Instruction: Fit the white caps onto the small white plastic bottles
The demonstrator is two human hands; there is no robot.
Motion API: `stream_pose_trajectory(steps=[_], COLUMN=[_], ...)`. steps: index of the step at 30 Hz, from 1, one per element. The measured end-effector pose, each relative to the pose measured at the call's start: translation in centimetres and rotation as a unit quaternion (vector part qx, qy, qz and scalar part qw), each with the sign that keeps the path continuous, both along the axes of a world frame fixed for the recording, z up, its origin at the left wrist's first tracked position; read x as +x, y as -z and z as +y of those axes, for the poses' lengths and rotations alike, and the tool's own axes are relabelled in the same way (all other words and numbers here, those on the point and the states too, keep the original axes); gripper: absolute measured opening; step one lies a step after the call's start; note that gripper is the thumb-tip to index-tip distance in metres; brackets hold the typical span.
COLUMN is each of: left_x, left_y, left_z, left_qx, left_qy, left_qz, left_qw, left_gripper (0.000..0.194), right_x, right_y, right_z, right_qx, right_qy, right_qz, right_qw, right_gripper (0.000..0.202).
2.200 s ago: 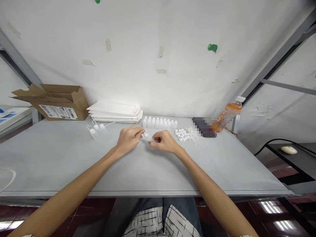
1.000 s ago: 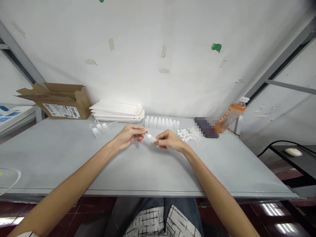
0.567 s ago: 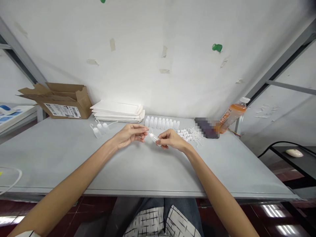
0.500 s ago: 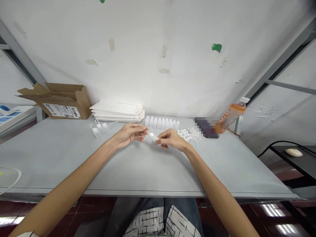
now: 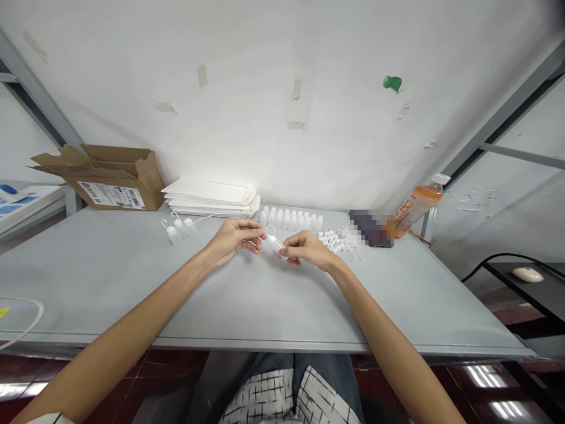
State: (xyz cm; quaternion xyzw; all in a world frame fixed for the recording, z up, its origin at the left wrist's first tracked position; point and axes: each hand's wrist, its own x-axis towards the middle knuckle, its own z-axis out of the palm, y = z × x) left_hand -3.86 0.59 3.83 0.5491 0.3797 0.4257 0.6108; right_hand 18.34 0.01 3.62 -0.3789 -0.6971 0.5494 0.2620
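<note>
Small white bottle [image 5: 276,244], tilted above the table [image 5: 265,306], near the bottle row [image 5: 291,220]; right hand [image 5: 304,250] grips its body, left hand [image 5: 236,241] pinches its curved strap [image 5: 270,228].

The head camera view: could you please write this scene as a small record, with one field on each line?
left hand: pinches the thin tube of the held bottle
right hand: holds the small bottle, tilted
behind hands: row of small bottles, upright
left side: open cardboard box, paper stack, three bottles with tubes
right side: white caps, phone, orange drink bottle
</note>
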Motion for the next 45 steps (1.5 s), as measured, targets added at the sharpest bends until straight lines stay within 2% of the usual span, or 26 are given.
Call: stream_pose_trajectory(steps=[7, 14, 18, 20, 24, 28, 31, 34, 36, 40, 43, 45], left_x=[0.0, 0.6, 0.8, 0.8, 0.8, 1.2, 1.3, 1.1, 1.1, 1.3, 1.4, 1.5], left_y=[-0.4, -0.3, 0.1, 0.2, 0.5, 1.1, 1.5, 1.6, 1.5, 1.5, 1.8, 2.0], left_z=[-0.3, -0.5, -0.5, -0.4, -0.4, -0.5, -0.3, -0.1, -0.1, -0.4, -0.5, -0.4], left_qx=[0.034, 0.07, 0.093, 0.096, 0.093, 0.126, 0.101, 0.086, 0.102, 0.166, 0.206, 0.221], left_qy=[-0.038, -0.041, -0.097, -0.118, -0.076, -0.026, -0.038, -0.074, -0.085, -0.062, -0.045, -0.04], left_qz=[-0.026, 0.033, 0.073, 0.086, 0.111, 0.159, 0.14, 0.124, 0.151, 0.224, 0.246, 0.244], left_qw=[0.998, 0.996, 0.988, 0.985, 0.987, 0.979, 0.984, 0.986, 0.979, 0.958, 0.946, 0.943], left_gripper=[0.022, 0.026, 0.039, 0.037, 0.042, 0.037, 0.037, 0.043, 0.046, 0.04, 0.036, 0.037], right_x=[0.0, 0.2, -0.2, -0.4, -0.7, -1.3, -1.6, -1.4, -1.1, -0.7, -0.7, -0.8], right_y=[-0.1, -0.2, 0.2, 0.3, 0.3, 0.4, 0.7, 0.7, 0.7, 0.5, 0.4, 0.4], right_z=[-0.1, -0.1, -0.1, -0.2, -0.4, -0.6, -0.7, -0.5, -0.3, 0.0, 0.0, 0.0], right_qx=[-0.001, 0.007, 0.006, 0.012, 0.036, 0.067, 0.092, 0.126, 0.155, 0.181, 0.187, 0.177], right_qy=[-0.013, -0.011, -0.013, -0.005, 0.032, 0.053, 0.048, 0.091, 0.137, 0.196, 0.209, 0.192], right_qz=[0.02, 0.012, 0.013, 0.018, 0.015, -0.006, -0.024, -0.052, -0.052, -0.03, -0.026, -0.025], right_qw=[1.0, 1.0, 1.0, 1.0, 0.999, 0.996, 0.994, 0.986, 0.977, 0.963, 0.959, 0.965], right_gripper=[0.022, 0.022, 0.024, 0.027, 0.031, 0.034, 0.037, 0.04, 0.041, 0.038, 0.035, 0.033])
